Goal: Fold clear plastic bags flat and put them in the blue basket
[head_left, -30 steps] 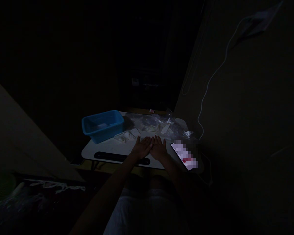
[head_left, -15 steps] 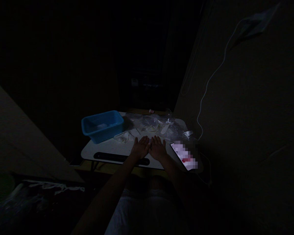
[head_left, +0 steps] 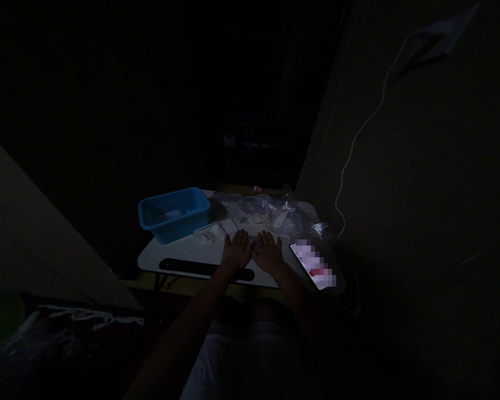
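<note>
In a dark room, both my hands lie flat, palms down, on a small white table (head_left: 170,256). My left hand (head_left: 236,251) and my right hand (head_left: 269,253) rest side by side with fingers stretched out, holding nothing. Just beyond the fingertips lies a heap of clear plastic bags with pale items (head_left: 266,214). A small pale bundle (head_left: 210,231) sits left of my left hand.
A blue plastic tub (head_left: 174,213) stands at the table's back left. A lit phone (head_left: 314,264) lies at the right edge. A white cable (head_left: 358,133) hangs down the wall on the right. A dark slot (head_left: 191,268) runs along the table's front edge.
My left hand has drawn a little to the left, so the two hands are slightly apart; both stay flat on the table.
</note>
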`<state>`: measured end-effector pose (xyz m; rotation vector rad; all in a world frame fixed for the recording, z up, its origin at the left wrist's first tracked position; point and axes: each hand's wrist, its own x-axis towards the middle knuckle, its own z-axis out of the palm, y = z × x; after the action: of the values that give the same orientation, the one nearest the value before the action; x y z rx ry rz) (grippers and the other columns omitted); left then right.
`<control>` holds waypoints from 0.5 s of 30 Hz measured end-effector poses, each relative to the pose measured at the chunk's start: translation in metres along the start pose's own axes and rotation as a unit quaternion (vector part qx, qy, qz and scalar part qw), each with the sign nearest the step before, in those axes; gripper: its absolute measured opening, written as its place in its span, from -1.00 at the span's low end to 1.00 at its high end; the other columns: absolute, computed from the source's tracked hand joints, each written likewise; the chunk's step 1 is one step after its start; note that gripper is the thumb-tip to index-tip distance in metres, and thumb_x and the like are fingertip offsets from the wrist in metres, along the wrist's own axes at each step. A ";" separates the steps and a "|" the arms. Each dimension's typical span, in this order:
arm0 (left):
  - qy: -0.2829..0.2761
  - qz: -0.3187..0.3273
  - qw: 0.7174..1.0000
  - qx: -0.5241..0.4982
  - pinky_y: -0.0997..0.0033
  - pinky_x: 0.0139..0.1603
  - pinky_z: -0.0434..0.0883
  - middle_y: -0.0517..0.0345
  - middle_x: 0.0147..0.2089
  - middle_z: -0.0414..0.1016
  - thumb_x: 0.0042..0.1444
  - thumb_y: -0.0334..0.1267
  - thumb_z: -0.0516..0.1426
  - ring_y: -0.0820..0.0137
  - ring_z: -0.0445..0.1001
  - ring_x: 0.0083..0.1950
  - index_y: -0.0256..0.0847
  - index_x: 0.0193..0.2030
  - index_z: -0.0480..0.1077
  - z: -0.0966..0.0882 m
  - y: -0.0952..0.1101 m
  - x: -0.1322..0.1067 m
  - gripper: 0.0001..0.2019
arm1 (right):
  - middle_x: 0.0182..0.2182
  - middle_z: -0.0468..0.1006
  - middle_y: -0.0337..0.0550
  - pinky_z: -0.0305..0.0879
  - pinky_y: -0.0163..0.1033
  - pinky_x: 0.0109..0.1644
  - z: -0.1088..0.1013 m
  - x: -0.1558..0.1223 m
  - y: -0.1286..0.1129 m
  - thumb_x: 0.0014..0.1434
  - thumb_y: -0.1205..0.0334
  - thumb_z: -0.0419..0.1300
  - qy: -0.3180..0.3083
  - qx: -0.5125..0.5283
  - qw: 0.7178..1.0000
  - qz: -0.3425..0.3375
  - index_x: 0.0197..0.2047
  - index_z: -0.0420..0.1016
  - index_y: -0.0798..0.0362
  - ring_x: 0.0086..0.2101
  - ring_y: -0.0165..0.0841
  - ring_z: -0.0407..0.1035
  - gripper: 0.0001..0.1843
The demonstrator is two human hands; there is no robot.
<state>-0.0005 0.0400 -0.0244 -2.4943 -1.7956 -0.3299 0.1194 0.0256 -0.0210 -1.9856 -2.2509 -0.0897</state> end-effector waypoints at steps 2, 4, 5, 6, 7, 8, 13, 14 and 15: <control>0.001 0.003 1.000 0.004 -0.02 0.19 -0.10 -0.05 0.26 -0.02 0.20 -0.15 -0.37 0.26 -0.08 0.28 -0.30 0.22 0.00 -0.001 0.000 -0.001 -0.48 | 0.22 -0.08 0.01 -0.33 0.10 0.16 0.001 0.000 0.000 0.13 -0.03 -0.22 0.004 0.002 1.000 -0.002 0.23 -0.07 0.17 0.19 -0.18 -0.26 -0.33; 0.003 0.007 1.000 0.006 -0.01 0.19 -0.10 -0.06 0.26 -0.02 0.20 -0.16 -0.37 0.26 -0.08 0.28 -0.30 0.22 0.00 -0.001 0.000 -0.001 -0.49 | 0.22 -0.08 0.02 -0.32 0.11 0.16 0.002 0.001 0.001 0.13 -0.04 -0.23 0.005 0.003 1.000 -0.001 0.22 -0.07 0.17 0.19 -0.17 -0.26 -0.33; 0.003 0.007 1.000 0.007 -0.01 0.18 -0.10 -0.06 0.26 -0.02 0.20 -0.16 -0.36 0.27 -0.07 0.28 -0.30 0.21 0.01 -0.001 0.000 -0.001 -0.49 | 0.22 -0.08 0.02 -0.32 0.12 0.16 0.002 0.001 0.001 0.13 -0.04 -0.23 0.005 0.004 1.000 -0.001 0.22 -0.06 0.17 0.19 -0.17 -0.25 -0.33; 0.003 0.006 1.000 0.007 0.00 0.18 -0.10 -0.05 0.26 -0.02 0.20 -0.17 -0.35 0.28 -0.07 0.28 -0.30 0.21 0.02 -0.001 0.000 -0.001 -0.50 | 0.22 -0.08 0.03 -0.32 0.12 0.15 0.003 0.001 0.001 0.13 -0.05 -0.23 0.004 0.005 1.000 0.000 0.22 -0.06 0.17 0.19 -0.17 -0.25 -0.33; 0.003 0.003 1.000 0.006 0.00 0.19 -0.10 -0.04 0.26 -0.01 0.20 -0.18 -0.35 0.28 -0.06 0.27 -0.30 0.21 0.02 -0.001 0.000 0.000 -0.51 | 0.22 -0.08 0.03 -0.32 0.12 0.15 0.003 0.001 0.001 0.14 -0.05 -0.24 0.004 0.006 1.000 -0.001 0.22 -0.06 0.18 0.19 -0.17 -0.25 -0.33; 0.001 0.000 1.000 0.005 0.01 0.19 -0.09 -0.03 0.26 -0.01 0.20 -0.19 -0.34 0.29 -0.06 0.27 -0.29 0.21 0.02 -0.001 0.000 0.000 -0.51 | 0.22 -0.07 0.04 -0.32 0.12 0.15 0.003 0.002 0.000 0.14 -0.06 -0.24 0.005 0.007 1.000 -0.001 0.22 -0.06 0.18 0.19 -0.17 -0.24 -0.32; 0.005 -0.005 1.000 -0.002 0.01 0.18 -0.07 -0.02 0.26 -0.01 0.19 -0.22 -0.33 0.30 -0.04 0.27 -0.30 0.21 0.02 0.000 0.000 0.001 -0.52 | 0.23 -0.10 0.04 -0.32 0.11 0.15 0.002 0.001 0.000 0.14 -0.06 -0.22 -0.006 -0.002 1.000 0.002 0.23 -0.08 0.19 0.19 -0.16 -0.27 -0.32; 0.008 -0.004 1.000 -0.002 0.00 0.18 -0.07 -0.02 0.26 0.00 0.19 -0.22 -0.33 0.29 -0.04 0.27 -0.30 0.21 0.03 0.001 -0.001 0.001 -0.52 | 0.23 -0.10 0.04 -0.32 0.11 0.15 0.002 0.001 0.000 0.14 -0.06 -0.22 -0.005 -0.003 1.000 0.001 0.23 -0.08 0.19 0.19 -0.16 -0.27 -0.31; 0.010 -0.003 1.000 -0.002 0.00 0.18 -0.07 -0.02 0.26 0.00 0.19 -0.23 -0.33 0.29 -0.04 0.27 -0.29 0.21 0.03 0.001 -0.001 0.001 -0.52 | 0.23 -0.09 0.04 -0.32 0.11 0.15 0.002 0.001 0.000 0.14 -0.06 -0.22 -0.002 -0.003 1.000 -0.001 0.23 -0.08 0.19 0.19 -0.16 -0.27 -0.32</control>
<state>-0.0007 0.0412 -0.0253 -2.4804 -1.7978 -0.3579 0.1193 0.0265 -0.0231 -1.9892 -2.2566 -0.0917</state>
